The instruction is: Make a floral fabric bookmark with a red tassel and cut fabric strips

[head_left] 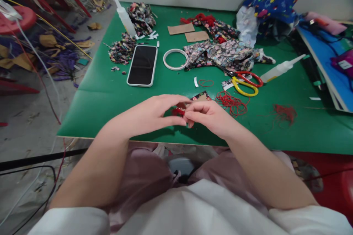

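My right hand (211, 115) is closed, thumb and fingers pinched on a small bundle of red thread (178, 111) just above the green table. Opposite it, my left hand (158, 112) curves around the bundle, thumb and fingers apart, with its fingertips close to the right hand's. Partly hidden behind my fingers is a small piece of floral fabric with a brown card (202, 97). A loose tangle of red cord (231, 102) lies just right of my right hand.
Scissors (245, 82) with red and yellow handles lie beyond the cord. A phone (142, 66), a tape roll (175, 59), floral fabric (220, 53) and brown cards (181, 29) cover the back. Glue bottles (125, 18) stand or lean at either side. Red thread (285, 113) lies right.
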Motion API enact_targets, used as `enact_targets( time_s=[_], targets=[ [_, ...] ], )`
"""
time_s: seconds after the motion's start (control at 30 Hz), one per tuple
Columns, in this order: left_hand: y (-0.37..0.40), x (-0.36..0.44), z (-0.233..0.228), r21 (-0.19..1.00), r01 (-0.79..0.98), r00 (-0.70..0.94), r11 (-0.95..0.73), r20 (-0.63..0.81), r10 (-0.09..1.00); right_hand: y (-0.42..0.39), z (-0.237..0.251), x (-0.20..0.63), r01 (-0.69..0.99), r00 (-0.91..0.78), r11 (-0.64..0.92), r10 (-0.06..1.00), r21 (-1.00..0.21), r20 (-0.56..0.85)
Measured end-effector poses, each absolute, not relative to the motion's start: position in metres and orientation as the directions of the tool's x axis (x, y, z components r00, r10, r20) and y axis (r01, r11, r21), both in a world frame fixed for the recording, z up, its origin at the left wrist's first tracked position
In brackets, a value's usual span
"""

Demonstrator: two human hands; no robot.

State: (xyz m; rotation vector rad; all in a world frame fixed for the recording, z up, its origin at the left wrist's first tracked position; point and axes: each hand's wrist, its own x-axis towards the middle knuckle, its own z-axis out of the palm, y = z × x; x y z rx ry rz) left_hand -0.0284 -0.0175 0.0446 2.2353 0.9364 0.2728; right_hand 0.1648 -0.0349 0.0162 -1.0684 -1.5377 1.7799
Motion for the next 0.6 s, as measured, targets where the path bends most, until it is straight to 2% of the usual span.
enact_targets(
  time_s=[0.1, 0.33, 0.5, 0.6],
  targets=[
    [-0.02, -0.022, 0.037, 0.7, 0.518, 0.696, -0.491, -0.012, 0.718, -0.035, 0.017, 0.165, 0.094, -0.509, -0.185, 0.835, -0.978, -0.207],
    [-0.02, -0.023, 0.032, 0.654, 0.478, 0.673, -0.587, 0.156, 0.723, -0.033, 0.023, 0.171, 0.155, -0.473, -0.147, 0.857, -0.977, -0.204],
    [-0.02, -0.026, 0.036, 0.606, 0.402, 0.657, -0.686, 0.33, 0.677, -0.033, 0.026, 0.175, 0.17, -0.487, -0.111, 0.854, -0.979, -0.181],
    [-0.02, -0.026, 0.037, 0.582, 0.373, 0.663, -0.723, 0.378, 0.646, -0.033, 0.028, 0.177, 0.149, -0.491, -0.134, 0.85, -0.98, -0.191]
  ],
)
